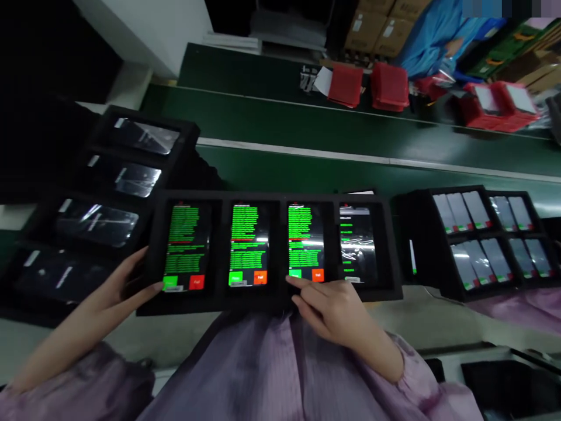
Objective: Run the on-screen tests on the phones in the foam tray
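A black foam tray (263, 299) lies in front of me with several phones in a row, one per compartment. Green text, a green "Pass"-like button and a red "Fail" button light up the leftmost phone (187, 245), the second phone (246, 248) and the third phone (304, 242). The rightmost phone (360, 245) shows a darker screen with sparse text and wrinkled film. My left hand (116, 295) grips the tray's left end, thumb at the leftmost phone's green button. My right hand (337, 304) has its index fingertip at the third phone's green button, other fingers bent, holding nothing.
Another black tray (186, 131) with dark phones stands at the left. On the right are black trays (418, 257) of upright phones. Red bins (390, 88) line the green bench (284, 120) at the back. A person in blue (432, 41) is beyond, near cardboard boxes (372, 29).
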`<state>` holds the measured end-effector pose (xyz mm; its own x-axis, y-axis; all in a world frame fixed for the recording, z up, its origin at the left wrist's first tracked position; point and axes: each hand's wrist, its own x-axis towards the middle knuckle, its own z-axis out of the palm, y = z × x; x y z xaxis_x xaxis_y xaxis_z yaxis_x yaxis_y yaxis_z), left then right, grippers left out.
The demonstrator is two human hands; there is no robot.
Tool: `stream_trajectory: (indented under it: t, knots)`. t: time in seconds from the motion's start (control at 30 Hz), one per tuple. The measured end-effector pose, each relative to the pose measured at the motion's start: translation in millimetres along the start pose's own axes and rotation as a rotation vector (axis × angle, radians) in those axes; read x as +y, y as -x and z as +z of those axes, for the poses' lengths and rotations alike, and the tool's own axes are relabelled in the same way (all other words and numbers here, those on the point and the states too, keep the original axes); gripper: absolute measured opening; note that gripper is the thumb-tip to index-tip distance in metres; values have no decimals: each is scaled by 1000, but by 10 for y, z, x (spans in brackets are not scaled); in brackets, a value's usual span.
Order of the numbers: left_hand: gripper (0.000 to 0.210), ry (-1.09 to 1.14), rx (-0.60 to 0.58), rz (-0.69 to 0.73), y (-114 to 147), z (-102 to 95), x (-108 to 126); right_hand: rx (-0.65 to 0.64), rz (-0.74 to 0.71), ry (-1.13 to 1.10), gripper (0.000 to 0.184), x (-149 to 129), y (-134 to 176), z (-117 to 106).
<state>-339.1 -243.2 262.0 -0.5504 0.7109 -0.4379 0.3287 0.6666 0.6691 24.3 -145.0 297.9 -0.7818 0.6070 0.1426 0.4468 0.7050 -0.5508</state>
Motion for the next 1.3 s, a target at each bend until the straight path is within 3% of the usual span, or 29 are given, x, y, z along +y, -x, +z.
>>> stream_trajectory:
  t: [0.13, 0.3, 0.43, 0.6, 0.87, 1.3]
  knots:
    - [97, 85, -62, -99, 30, 34, 147, -120, -118, 10, 32, -162, -242, 226]
    - [92, 115, -81, -92, 33, 62, 228, -201, -185, 85, 28, -306, -499, 472]
    - [101, 116, -82, -72, 15, 103, 149, -126, -168, -41, 29, -297, -490, 330]
    - [87, 165, -108, 10, -15, 43, 72, -41, -95, -155, 35, -204, -397, 161]
    - [82, 189, -107, 39, -69, -12, 59, 20, -63, -183, 35, -141, -367, 213]
    - [81, 130, -131, 96, -97, 22, 60, 2, -43, -190, 32, -95, -334, 244]
